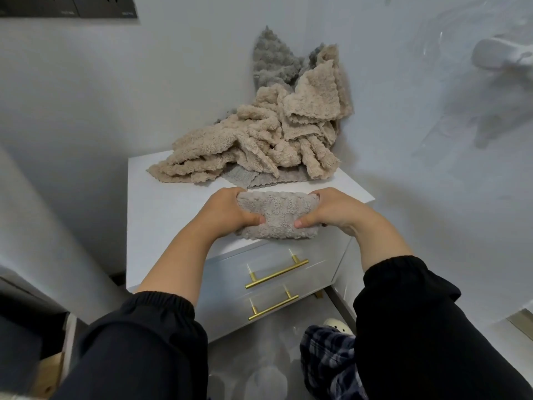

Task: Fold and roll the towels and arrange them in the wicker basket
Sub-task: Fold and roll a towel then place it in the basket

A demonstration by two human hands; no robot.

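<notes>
A folded grey fluffy towel (277, 215) lies at the front edge of a white nightstand (161, 203). My left hand (227, 210) grips its left end, thumb pressed on top. My right hand (326, 209) grips the right end the same way. Behind them a loose heap of beige towels (259, 145) is piled against the wall corner, with darker grey towels (269, 60) standing up behind it and a grey one (245, 176) peeking out beneath. No wicker basket is in view.
The nightstand has two drawers with gold bar handles (275, 274). White walls close in behind and to the right. A dark cabinet edge (28, 336) stands at the lower left. My plaid trouser leg (328, 362) and a slipper (337, 326) show below.
</notes>
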